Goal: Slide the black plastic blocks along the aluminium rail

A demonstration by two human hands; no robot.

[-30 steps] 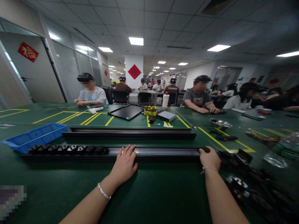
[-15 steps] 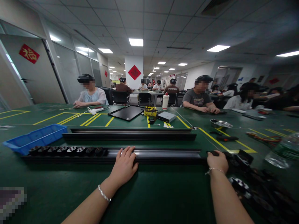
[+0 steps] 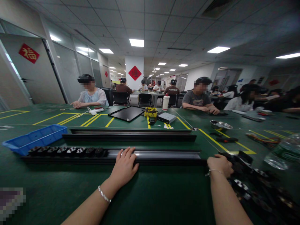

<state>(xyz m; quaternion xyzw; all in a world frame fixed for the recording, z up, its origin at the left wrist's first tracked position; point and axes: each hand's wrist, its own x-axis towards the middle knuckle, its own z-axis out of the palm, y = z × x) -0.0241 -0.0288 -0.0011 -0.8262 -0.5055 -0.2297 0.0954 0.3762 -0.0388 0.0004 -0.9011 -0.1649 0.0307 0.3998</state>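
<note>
A: Left hand [image 3: 126, 164]?
B: Fingers spread, laid over black rail [image 3: 164, 155], rail just below centre of frame
A: Right hand [image 3: 219, 165]?
B: Right of frame, beside black parts [image 3: 242, 187]; fingers partly hidden, can't tell if grasping

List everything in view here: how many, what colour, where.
Near rail: one, black, table front
Mounted parts: eight, mostly black, on near rail
Far rail: one or two, black, beyond
Tray: one, blue, left
Panel: one, black, table middle
Cabled box: one, yellow, beside panel
Flat box: one, silver, beside cabled box
Upright bottle: one, white, behind boxes
Bowl: one, silver, right
Plastic bottle: one, clear, far right
Loose parts: uncountable, mostly black, right
Table: one, green, underneath
Signs: several, red, background
People: several, mixed clothing, background
Left grip: one, silver bracelet, on near rail
Right grip: one, silver bracelet, by loose parts
</note>
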